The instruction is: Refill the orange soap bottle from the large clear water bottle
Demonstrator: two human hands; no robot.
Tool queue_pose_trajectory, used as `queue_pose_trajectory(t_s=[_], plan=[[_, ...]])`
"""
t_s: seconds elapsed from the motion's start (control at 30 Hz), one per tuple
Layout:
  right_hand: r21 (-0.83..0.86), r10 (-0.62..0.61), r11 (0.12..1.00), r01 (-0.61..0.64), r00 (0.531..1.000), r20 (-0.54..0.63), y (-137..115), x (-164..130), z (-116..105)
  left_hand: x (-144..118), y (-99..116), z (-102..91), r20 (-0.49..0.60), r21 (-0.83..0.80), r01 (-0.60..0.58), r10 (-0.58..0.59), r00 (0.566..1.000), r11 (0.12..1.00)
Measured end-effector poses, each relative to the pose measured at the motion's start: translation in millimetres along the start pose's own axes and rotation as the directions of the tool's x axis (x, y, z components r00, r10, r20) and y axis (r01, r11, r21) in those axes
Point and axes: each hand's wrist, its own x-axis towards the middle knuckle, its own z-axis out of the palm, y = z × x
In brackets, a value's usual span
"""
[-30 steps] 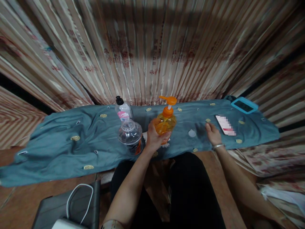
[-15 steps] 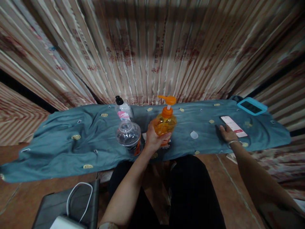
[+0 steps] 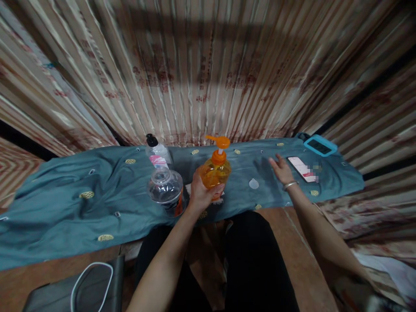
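Note:
My left hand is wrapped around the lower body of an orange pump bottle, which stands upright with its nozzle pointing left. Just left of that hand is a clear, wide plastic bottle with no cap on it. Behind it stands a clear pump bottle with a black top and a pink label. My right hand hovers over the cloth with its fingers apart, holding nothing. To its right lies a phone with a lit screen. A small white disc lies between the orange bottle and my right hand.
A teal patterned cloth covers the long table. At the far right sits a blue-framed device with a dark screen. Pleated curtains hang behind the table. Lower left, a white cable lies on a dark flat surface.
My right hand has left the phone's edge, lifted and moved left, with its fingers now spread. My left hand keeps its hold on the orange bottle. The whole view has shifted slightly.

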Motion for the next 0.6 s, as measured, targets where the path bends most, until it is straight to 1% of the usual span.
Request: queue_pose_trajectory(t_s=[0.03, 0.07, 0.13, 0.2, 0.23, 0.27, 0.3, 0.33, 0.4, 0.5, 0.6], plan=[[0.115, -0.077, 0.991, 0.073, 0.997, 0.027, -17.4, -11.0, 1.4, 0.3, 1.3, -0.2, 0.010, 0.007, -0.005, 0.005, 1.000, 1.000], [0.228, -0.167, 0.962, 0.152, 0.985, 0.049, -36.2, -23.1, 2.9, 0.3, 2.7, -0.3, 0.024, 0.015, -0.009, 0.009, 1.000, 1.000], [0.420, -0.346, 0.862, 0.285, 0.935, 0.075, -76.1, -47.4, 6.9, 0.0, 5.2, -0.1, 0.040, 0.030, -0.016, 0.015, 0.999, 0.999], [0.540, -0.466, 0.761, 0.359, 0.882, 0.069, -114.7, -67.2, 13.2, -1.1, 6.8, 0.8, 0.032, 0.032, -0.014, 0.013, 0.999, 0.999], [0.575, -0.492, 0.726, 0.377, 0.869, 0.051, -131.6, -74.2, 17.3, -1.9, 7.0, 1.6, 0.023, 0.035, -0.007, 0.007, 1.000, 0.999], [0.596, -0.499, 0.706, 0.382, 0.866, 0.036, -146.0, -79.2, 21.7, -2.6, 6.8, 2.4, 0.013, 0.040, 0.001, -0.001, 1.000, 0.999], [0.606, -0.484, 0.702, 0.375, 0.875, 0.019, -157.6, -82.3, 26.3, -3.3, 6.3, 3.3, 0.002, 0.044, 0.009, -0.009, 1.000, 0.999], [0.613, -0.457, 0.702, 0.362, 0.889, -0.002, -166.1, -83.9, 30.5, -3.8, 5.5, 4.2, -0.008, 0.048, 0.016, -0.016, 1.000, 0.999], [0.618, -0.408, 0.711, 0.337, 0.912, -0.028, -174.6, -84.7, 36.9, -4.6, 3.3, 5.7, -0.017, 0.045, 0.024, -0.024, 1.000, 0.999], [0.610, -0.343, 0.734, 0.298, 0.938, -0.046, -172.3, -84.8, 39.8, -4.9, 0.0, 7.6, 0.001, 0.028, 0.026, -0.026, 1.000, 0.999], [0.594, -0.295, 0.758, 0.269, 0.954, -0.057, -163.4, -84.5, 37.5, -5.0, -1.8, 9.8, -0.015, 0.050, 0.017, -0.016, 1.000, 0.999]])
